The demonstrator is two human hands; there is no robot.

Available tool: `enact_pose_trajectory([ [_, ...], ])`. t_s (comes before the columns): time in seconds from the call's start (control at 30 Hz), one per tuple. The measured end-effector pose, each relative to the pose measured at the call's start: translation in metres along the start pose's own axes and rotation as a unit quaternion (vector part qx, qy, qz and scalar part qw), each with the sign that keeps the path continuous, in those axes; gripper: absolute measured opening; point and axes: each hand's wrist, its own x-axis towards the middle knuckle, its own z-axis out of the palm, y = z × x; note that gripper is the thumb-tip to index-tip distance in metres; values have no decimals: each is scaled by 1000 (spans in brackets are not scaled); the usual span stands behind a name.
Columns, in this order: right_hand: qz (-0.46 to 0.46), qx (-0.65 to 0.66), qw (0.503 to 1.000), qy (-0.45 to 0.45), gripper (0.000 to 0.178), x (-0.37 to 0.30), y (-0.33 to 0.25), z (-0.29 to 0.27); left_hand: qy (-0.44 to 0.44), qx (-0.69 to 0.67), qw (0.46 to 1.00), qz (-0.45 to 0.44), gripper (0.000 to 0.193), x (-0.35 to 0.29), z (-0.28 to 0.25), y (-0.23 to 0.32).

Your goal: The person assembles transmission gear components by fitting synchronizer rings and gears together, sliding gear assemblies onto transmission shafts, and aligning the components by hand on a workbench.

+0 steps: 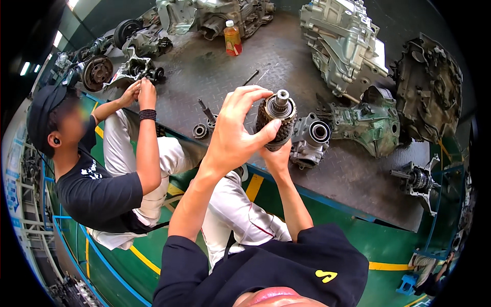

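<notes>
A gear shaft assembly (pixel 276 120) with stacked toothed gears and a bearing is held upright over the near edge of the metal table. My left hand (pixel 238 120) wraps round its upper side, thumb in front and fingers behind. From below, my right hand (pixel 277 157) grips the lower end; most of its fingers are hidden behind the gears. Just right of my hands stands a grey metal housing (pixel 310 142) with a round bearing opening. To the left, a small gear (pixel 200 131) and a thin shaft (pixel 206 111) rest on the table.
A large silver gearbox case (pixel 345 46), a greenish housing (pixel 371 123) and a dark casting (pixel 429 87) fill the table's right side. A drink bottle (pixel 232 38) stands at the back. At left, a co-worker (pixel 102 179) handles an opened gearbox (pixel 134 69). An opened gear unit (pixel 419 179) lies far right.
</notes>
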Motion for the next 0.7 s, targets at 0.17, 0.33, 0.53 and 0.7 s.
enact_pose_trajectory([
  [0.17, 30, 3, 1000, -10, 73, -2, 14, -7, 53, -26, 998, -31, 42, -6, -7, -6],
  [0.33, 73, -6, 997, 3, 65, -7, 42, -22, 115, -65, 986, -106, 35, -49, -13, -44],
  [0.53, 9, -4, 1000, 10, 51, -16, 31, -19, 190, 5, 945, -265, 24, -138, -13, -106],
  [0.7, 1, 21, 1000, -13, 62, -25, 29, -15, 202, 41, 912, -353, 24, -182, -18, -136],
])
